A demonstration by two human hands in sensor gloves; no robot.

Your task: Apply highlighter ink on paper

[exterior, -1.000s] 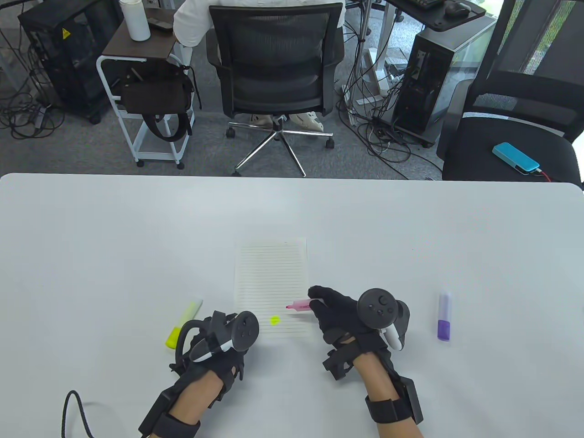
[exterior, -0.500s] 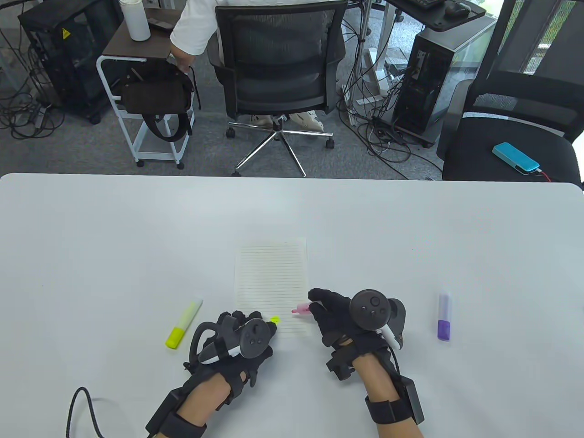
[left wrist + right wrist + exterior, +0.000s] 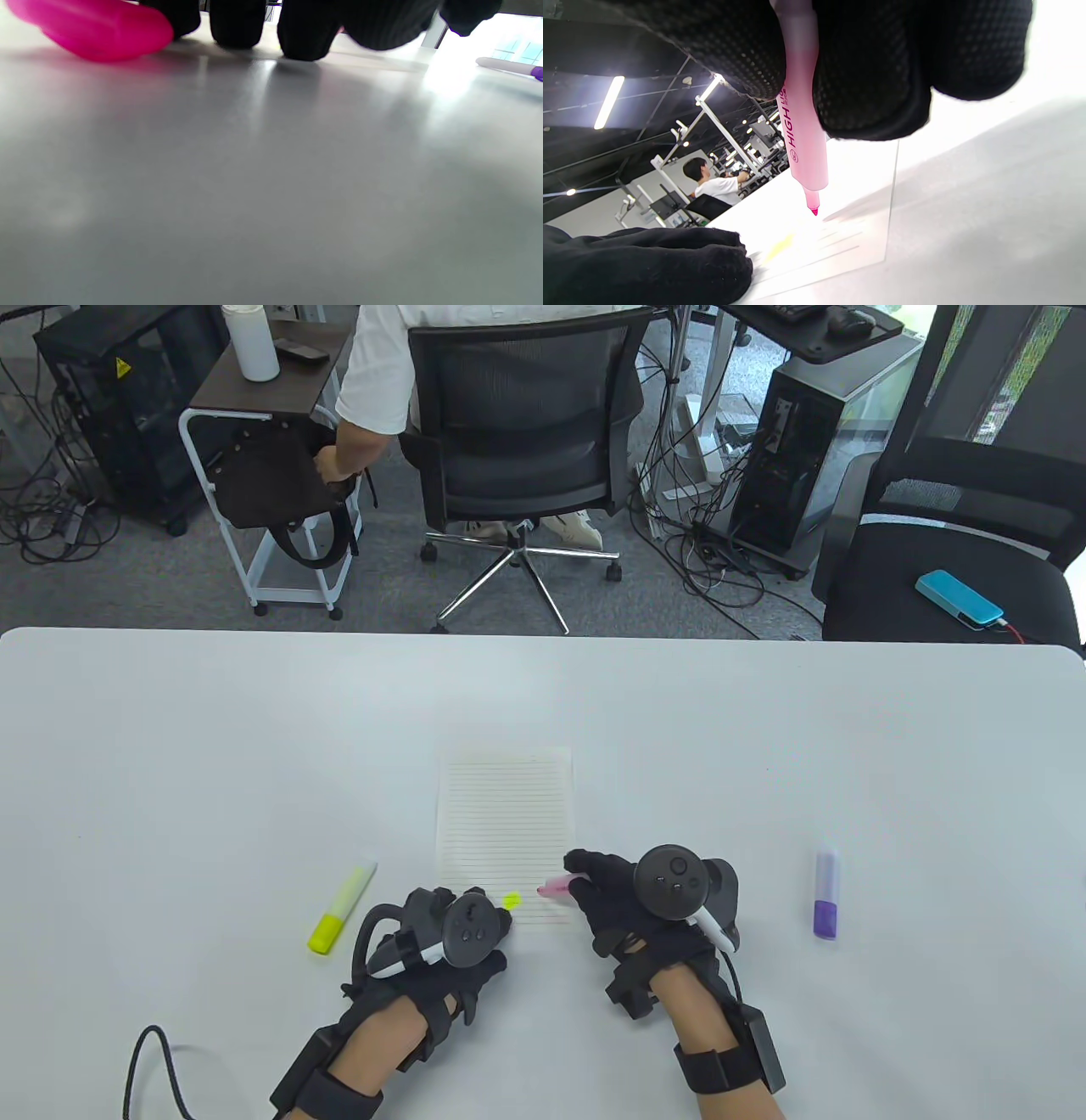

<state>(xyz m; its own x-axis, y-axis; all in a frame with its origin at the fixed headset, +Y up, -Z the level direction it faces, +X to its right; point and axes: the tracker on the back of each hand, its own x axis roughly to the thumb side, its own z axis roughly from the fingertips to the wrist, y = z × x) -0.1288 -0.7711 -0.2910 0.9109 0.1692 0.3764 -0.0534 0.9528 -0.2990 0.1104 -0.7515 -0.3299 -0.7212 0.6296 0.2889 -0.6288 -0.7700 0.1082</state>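
where table view blurs, pink highlighter [image 3: 802,140] tip uncapped.

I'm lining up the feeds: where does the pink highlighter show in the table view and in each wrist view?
Table view: the pink highlighter pokes out left of the right hand, tip over the paper's lower right part.
Left wrist view: not surely in it; the magenta piece at top left may be its cap.
Right wrist view: top centre, pointing down, tip just above the paper.
Shared landmark: the yellow mark, also in the right wrist view.
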